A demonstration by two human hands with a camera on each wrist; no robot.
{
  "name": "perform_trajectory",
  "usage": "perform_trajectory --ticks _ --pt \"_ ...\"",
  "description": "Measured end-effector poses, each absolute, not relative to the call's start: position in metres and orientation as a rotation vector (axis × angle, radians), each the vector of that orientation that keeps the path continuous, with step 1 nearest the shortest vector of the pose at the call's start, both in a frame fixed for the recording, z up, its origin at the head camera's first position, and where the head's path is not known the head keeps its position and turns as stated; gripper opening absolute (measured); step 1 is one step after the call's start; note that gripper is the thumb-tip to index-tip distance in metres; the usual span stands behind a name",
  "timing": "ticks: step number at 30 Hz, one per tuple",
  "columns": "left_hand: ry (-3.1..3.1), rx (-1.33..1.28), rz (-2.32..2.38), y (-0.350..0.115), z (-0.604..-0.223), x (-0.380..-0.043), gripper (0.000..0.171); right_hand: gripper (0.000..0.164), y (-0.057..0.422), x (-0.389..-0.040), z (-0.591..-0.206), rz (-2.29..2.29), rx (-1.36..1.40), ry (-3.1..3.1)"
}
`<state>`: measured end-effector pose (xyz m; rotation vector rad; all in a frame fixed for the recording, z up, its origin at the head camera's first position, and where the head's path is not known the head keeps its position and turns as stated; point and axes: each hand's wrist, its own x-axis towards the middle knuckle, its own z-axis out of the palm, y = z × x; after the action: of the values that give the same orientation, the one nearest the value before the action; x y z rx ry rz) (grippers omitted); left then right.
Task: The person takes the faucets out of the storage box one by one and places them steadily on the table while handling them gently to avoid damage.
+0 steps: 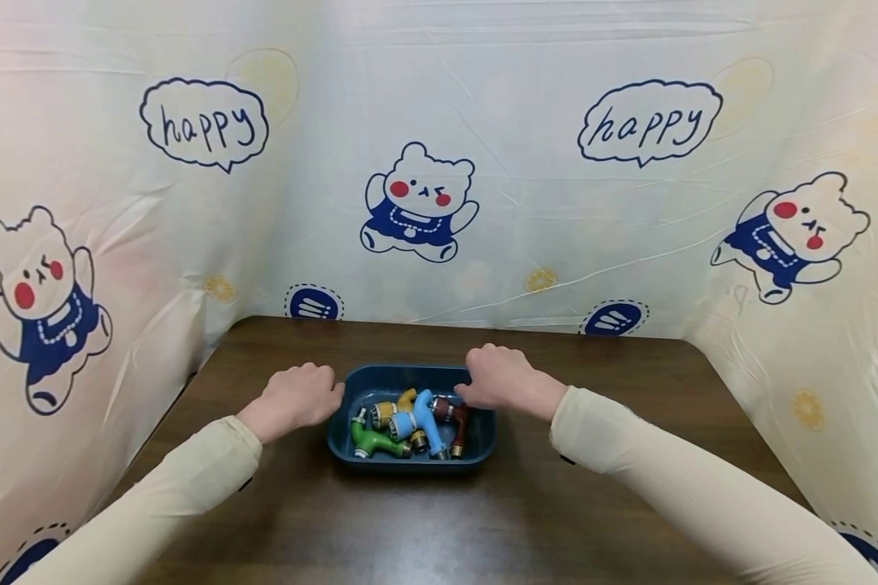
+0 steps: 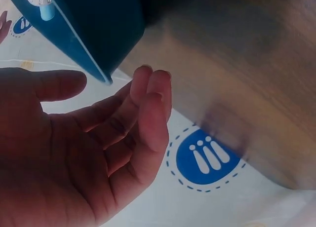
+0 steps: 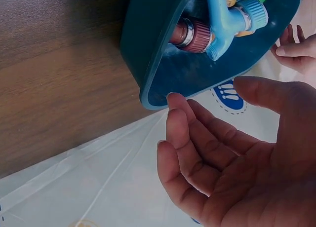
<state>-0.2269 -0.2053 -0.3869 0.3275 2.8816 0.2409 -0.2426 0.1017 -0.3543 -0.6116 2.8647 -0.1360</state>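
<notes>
A dark blue plastic basin [image 1: 412,465] stands on the table and holds a green tap [image 1: 380,443], a yellow tap [image 1: 385,411], a light blue tap [image 1: 428,421] and a dark red tap [image 1: 458,422]. The light blue one lies across the yellow one. My left hand [image 1: 300,396] is at the basin's left side, its fingers loosely bent and its thumb apart from them near the rim [image 2: 106,79]. At the far right corner is my right hand [image 1: 501,378], fingers relaxed and close to the rim [image 3: 148,101]. Whether a fingertip touches it I cannot tell.
The brown wooden table [image 1: 585,520] carries the basin near its middle. A pale curtain [image 1: 512,146] printed with bears and the word "happy" encloses the back and both sides.
</notes>
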Motion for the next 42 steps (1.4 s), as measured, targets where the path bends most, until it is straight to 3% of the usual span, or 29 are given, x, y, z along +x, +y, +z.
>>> perform_trajectory --ticks 16,28,34,42 --pt "2.791 0.275 0.238 -0.197 -0.403 -0.224 0.030 0.025 0.097 -0.247 -0.354 -0.118 -0.598 2.812" --pt "2.798 0.266 0.266 -0.194 -0.407 -0.223 0.028 0.026 0.092 -0.247 -0.362 -0.108 -0.617 2.797" --pt "2.724 0.224 0.335 -0.199 -0.407 -0.225 0.036 0.028 0.087 -0.247 -0.365 -0.061 -0.613 2.792" --pt "2.598 0.174 0.593 -0.205 -0.406 -0.226 0.032 0.015 0.084 -0.252 -0.364 -0.225 -0.457 2.689"
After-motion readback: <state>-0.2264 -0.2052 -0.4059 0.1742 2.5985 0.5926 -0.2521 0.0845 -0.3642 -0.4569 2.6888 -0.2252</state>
